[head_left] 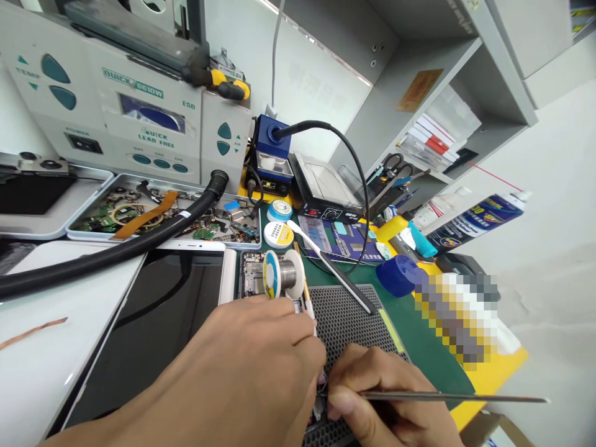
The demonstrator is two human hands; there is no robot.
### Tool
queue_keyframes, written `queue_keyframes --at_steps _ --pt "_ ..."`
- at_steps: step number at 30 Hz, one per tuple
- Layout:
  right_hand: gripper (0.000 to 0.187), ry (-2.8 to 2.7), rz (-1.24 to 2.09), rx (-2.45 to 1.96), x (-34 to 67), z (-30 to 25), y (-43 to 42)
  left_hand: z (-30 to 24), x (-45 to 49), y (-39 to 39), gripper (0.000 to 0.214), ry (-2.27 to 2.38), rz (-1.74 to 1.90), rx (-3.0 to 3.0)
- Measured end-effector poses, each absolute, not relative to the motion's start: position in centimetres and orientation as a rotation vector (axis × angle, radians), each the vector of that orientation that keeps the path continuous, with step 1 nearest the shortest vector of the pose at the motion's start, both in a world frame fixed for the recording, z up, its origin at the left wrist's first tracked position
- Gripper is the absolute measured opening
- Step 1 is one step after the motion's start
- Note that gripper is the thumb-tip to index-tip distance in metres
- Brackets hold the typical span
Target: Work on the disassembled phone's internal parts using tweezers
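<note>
My left hand (274, 354) lies palm down with its fingers curled at the middle of the bench; what they hold is hidden beneath. My right hand (386, 391) is closed in a pinch around a thin metal tool (456, 397), whose pointed far end sticks out to the right. The tool's working end is hidden by the fingers. Between the hands shows part of a small opened electronic device (319, 406), mostly covered. Just beyond my left fingers stands a spool of solder wire (289, 273), by an opened phone with bare internals (251, 273).
A honeycomb mat (339, 323) lies beneath my hands. A soldering iron (333, 267) crosses its far edge. At left are a dark-screened tablet (172, 304), a thick black hose (135, 254) and a tray of circuit boards (77, 233). A hot-air station (162, 149) stands behind.
</note>
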State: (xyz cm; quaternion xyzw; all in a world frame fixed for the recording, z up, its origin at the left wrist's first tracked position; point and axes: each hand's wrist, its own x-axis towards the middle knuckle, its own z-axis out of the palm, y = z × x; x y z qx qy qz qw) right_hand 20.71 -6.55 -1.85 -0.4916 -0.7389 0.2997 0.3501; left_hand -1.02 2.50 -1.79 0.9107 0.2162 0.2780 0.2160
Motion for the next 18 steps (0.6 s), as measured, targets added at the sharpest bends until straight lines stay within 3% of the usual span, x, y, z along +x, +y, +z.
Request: queue_keyframes --at_steps 18 --pt "0.014 -1.925 0.681 -1.282 19.92 -1.20 -6.33 -1.37 -0.60 3.06 0.020 0.591 0.755 2.576"
